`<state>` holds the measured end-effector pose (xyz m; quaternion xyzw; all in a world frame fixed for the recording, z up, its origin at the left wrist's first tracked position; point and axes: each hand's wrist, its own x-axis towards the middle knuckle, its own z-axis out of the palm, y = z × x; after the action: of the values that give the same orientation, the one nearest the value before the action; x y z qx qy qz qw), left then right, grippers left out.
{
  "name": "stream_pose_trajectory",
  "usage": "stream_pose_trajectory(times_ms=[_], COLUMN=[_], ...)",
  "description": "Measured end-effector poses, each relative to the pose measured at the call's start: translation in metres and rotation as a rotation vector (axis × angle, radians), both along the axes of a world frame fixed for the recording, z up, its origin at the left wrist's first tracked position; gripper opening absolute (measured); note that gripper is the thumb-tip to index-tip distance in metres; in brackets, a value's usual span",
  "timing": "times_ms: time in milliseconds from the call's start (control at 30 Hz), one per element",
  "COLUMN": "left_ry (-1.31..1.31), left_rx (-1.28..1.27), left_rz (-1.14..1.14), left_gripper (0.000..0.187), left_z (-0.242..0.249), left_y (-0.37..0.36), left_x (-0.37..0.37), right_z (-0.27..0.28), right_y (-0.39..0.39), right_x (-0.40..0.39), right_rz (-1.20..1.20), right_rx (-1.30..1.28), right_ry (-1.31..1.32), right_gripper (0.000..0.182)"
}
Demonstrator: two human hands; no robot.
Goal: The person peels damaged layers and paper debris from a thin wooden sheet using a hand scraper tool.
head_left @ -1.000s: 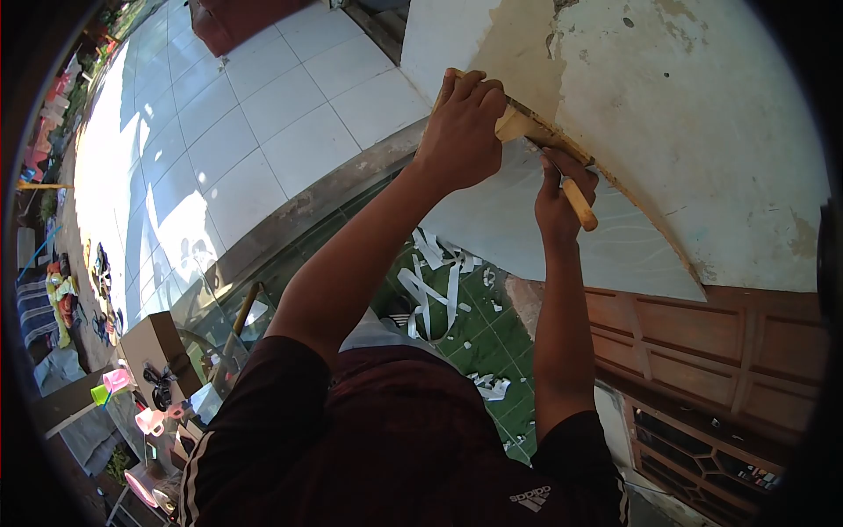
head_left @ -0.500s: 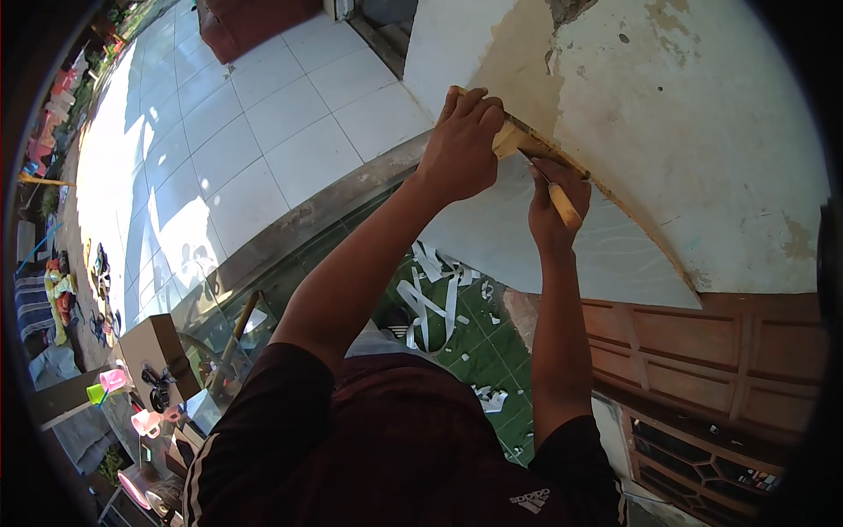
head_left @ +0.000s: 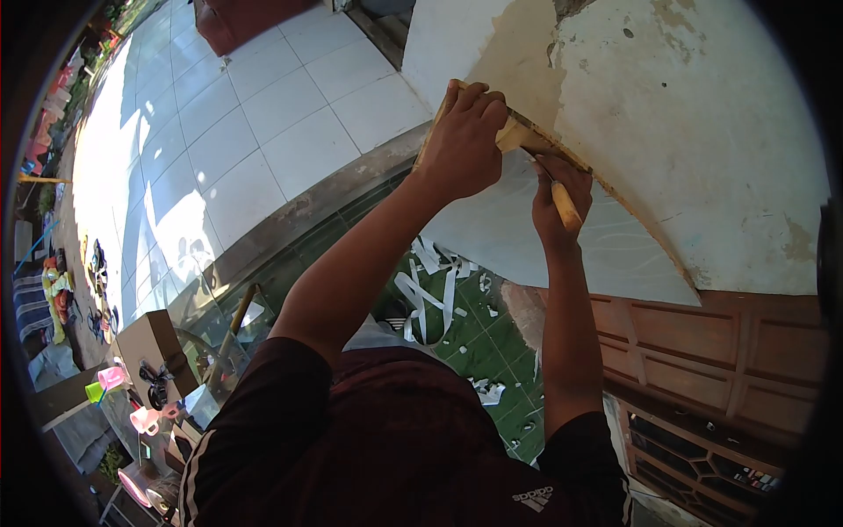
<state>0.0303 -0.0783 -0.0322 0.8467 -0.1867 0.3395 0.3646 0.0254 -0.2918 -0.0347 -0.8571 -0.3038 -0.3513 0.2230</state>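
My left hand (head_left: pixel 465 145) is closed over the top corner of a thin white board (head_left: pixel 606 246) with a rough yellowish-brown edge. In my right hand (head_left: pixel 562 189), just below that edge, is a knife with a wooden handle (head_left: pixel 566 207). Its thin dark blade points up and left, toward a pale yellowish patch (head_left: pixel 512 136) between my hands. The blade tip lies close to this patch; whether it touches cannot be made out. Part of the board's corner is hidden behind my left fingers.
White strips and scraps (head_left: pixel 426 303) lie on the green tiled floor (head_left: pixel 479 338) below. A stained wall (head_left: pixel 702 149) rises behind the board. Brown wooden panelling (head_left: pixel 685 338) is at right. A cardboard box (head_left: pixel 156 347) and pink cups (head_left: pixel 145 420) stand at lower left.
The view has shifted slightly. My right hand and the knife have moved a little right relative to my left hand, which keeps its hold on the board.
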Motion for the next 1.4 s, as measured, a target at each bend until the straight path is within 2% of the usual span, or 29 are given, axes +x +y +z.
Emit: stream_pose_trajectory(times_ms=[133, 433, 533, 633, 767, 867, 1167, 1267, 1367, 1400], left_ry=[0.013, 0.042, 0.055, 0.086, 0.064, 0.063, 0.07, 0.08, 0.07, 0.066], left_rx=[0.019, 0.027, 0.041, 0.016, 0.034, 0.048, 0.005, 0.003, -0.008, -0.013], left_rz=[-0.001, -0.004, -0.029, -0.076, -0.052, -0.042, -0.051, -0.047, -0.061, -0.063], left_gripper=[0.037, 0.036, 0.034, 0.032, 0.032, 0.032, 0.032, 0.031, 0.029, 0.029], left_z=[0.0, -0.001, -0.002, -0.003, -0.003, -0.002, 0.0, 0.0, 0.0, 0.0], left_y=[0.002, 0.002, 0.007, 0.011, 0.008, 0.008, 0.005, 0.004, 0.008, 0.009], left_x=[0.003, 0.0, -0.001, -0.001, -0.001, -0.001, -0.001, -0.001, 0.0, -0.001], right_z=[-0.004, 0.002, 0.012, 0.029, 0.022, 0.012, -0.005, 0.005, 0.014, 0.02], right_y=[-0.005, -0.002, -0.01, -0.02, -0.012, -0.009, -0.018, -0.017, -0.023, -0.025], right_x=[0.002, 0.0, -0.006, 0.0, 0.005, 0.006, 0.013, 0.01, 0.005, 0.006], right_rz=[0.017, 0.006, -0.009, -0.006, 0.041, 0.018, 0.075, 0.057, -0.059, -0.016], right_rx=[0.128, 0.028, 0.295, 0.043, -0.035, -0.091, -0.084, -0.127, -0.061, 0.146], right_ry=[0.047, 0.002, 0.225, 0.12, 0.094, 0.012, 0.009, 0.069, 0.196, 0.249], right_gripper=[0.019, 0.013, 0.01, 0.009, 0.009, 0.011, 0.033, 0.026, 0.019, 0.021])
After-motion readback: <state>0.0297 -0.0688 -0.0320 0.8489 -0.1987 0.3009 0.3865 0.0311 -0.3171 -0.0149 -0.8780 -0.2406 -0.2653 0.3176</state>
